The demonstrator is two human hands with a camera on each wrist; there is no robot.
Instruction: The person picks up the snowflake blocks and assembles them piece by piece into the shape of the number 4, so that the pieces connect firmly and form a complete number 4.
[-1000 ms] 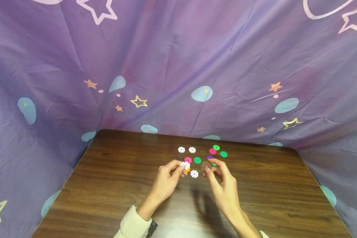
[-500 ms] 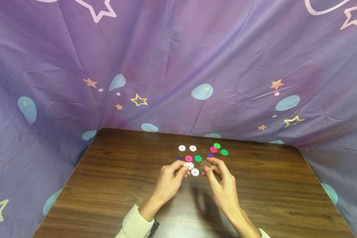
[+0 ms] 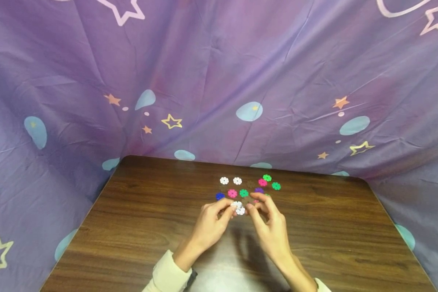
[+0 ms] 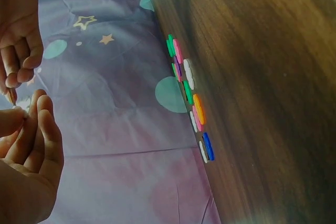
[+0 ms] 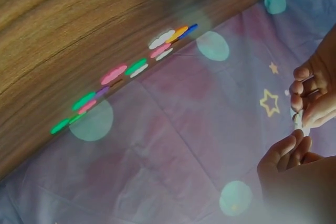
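Out over the table, my left hand [image 3: 210,225] pinches a white notched plastic disc [image 3: 235,205] between thumb and fingers. Facing it, my right hand [image 3: 273,227] pinches a brown notched disc [image 3: 246,201], its edge turned toward the white one. The fingertips of both hands are close together. In the left wrist view the brown disc [image 4: 11,96] shows edge-on just above the white disc [image 4: 23,103]. Another white disc [image 3: 241,211] lies on the table and overlaps the held white one in the head view.
Beyond the hands, several flat discs lie on the wooden table [image 3: 160,202]: white [image 3: 224,181], pink [image 3: 232,193], green [image 3: 243,193], blue [image 3: 220,196] and purple [image 3: 259,190]. An orange disc [image 4: 199,109] shows in the wrist views. A purple patterned cloth [image 3: 211,81] hangs behind.
My left hand has moved right with the white disc, uncovering the blue disc. My right hand has shifted slightly left with the brown disc, so the two discs are nearer each other.
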